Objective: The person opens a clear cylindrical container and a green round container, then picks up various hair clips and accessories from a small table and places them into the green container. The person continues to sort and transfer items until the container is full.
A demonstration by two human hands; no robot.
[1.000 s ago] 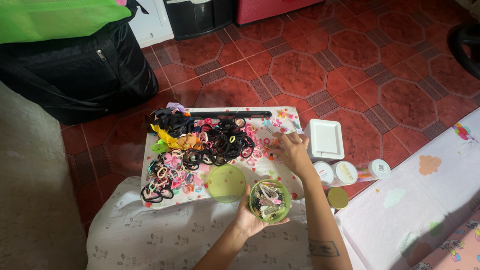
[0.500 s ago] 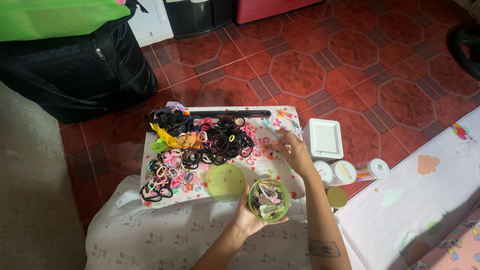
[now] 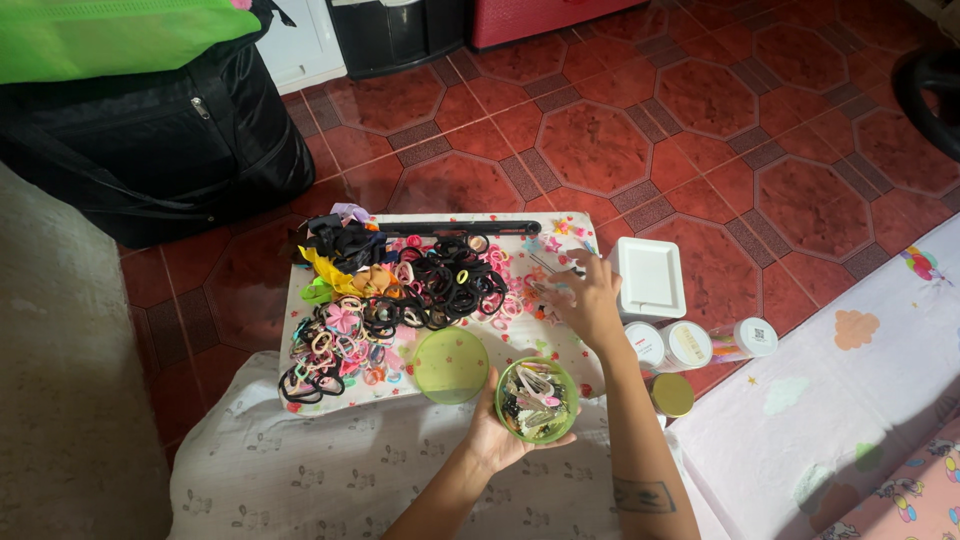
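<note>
My left hand (image 3: 492,437) cups a round green container (image 3: 537,401) filled with hair clips, held over my lap. My right hand (image 3: 591,300) reaches onto the right part of a white patterned board (image 3: 400,385), its fingertips pinched on a small hair clip among pink and silver clips (image 3: 548,266). A pile of black hair ties (image 3: 450,285) lies in the board's middle, with coloured ties (image 3: 335,350) at its left. The container's flat green lid (image 3: 451,366) lies on the board's near edge.
A white square box (image 3: 650,277) sits right of the board, with three round jars (image 3: 688,345) and a gold lid (image 3: 672,394) near it. A black bag (image 3: 150,140) stands at the back left on red floor tiles (image 3: 700,100). A patterned sheet (image 3: 850,400) lies at right.
My right hand has shifted slightly back and to the right over the small clips, with its fingers closing on one. The left hand and green container stay still.
</note>
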